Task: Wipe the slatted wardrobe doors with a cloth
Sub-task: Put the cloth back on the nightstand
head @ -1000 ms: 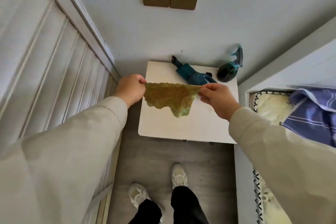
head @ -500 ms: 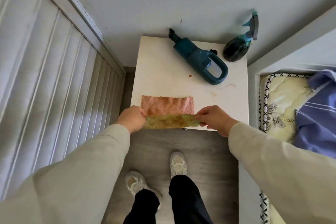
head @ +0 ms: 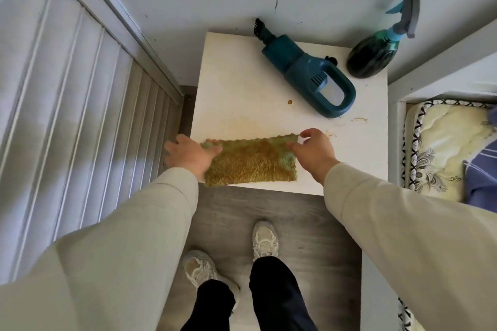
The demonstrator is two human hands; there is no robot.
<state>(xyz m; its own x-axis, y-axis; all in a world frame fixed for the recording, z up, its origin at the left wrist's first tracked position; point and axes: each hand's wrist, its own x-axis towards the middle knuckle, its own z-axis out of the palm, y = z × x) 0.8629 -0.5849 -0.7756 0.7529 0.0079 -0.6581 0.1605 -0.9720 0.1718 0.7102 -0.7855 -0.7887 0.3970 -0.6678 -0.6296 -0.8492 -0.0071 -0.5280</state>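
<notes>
On the near edge of the white counter point(head: 269, 83) lies a green cloth point(head: 250, 162), folded, long axis running left to right. Left hand point(head: 192, 156) rests flat on its left end, fingers released; right hand point(head: 313, 152) pinches its far right corner. Slatted wardrobe doors point(head: 67, 115) stand to the left — nearest the left hand.

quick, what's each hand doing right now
Left hand: open, fingers spread, pressing the green cloth flat on the white table.
Right hand: pinching the cloth's far right corner.
</notes>
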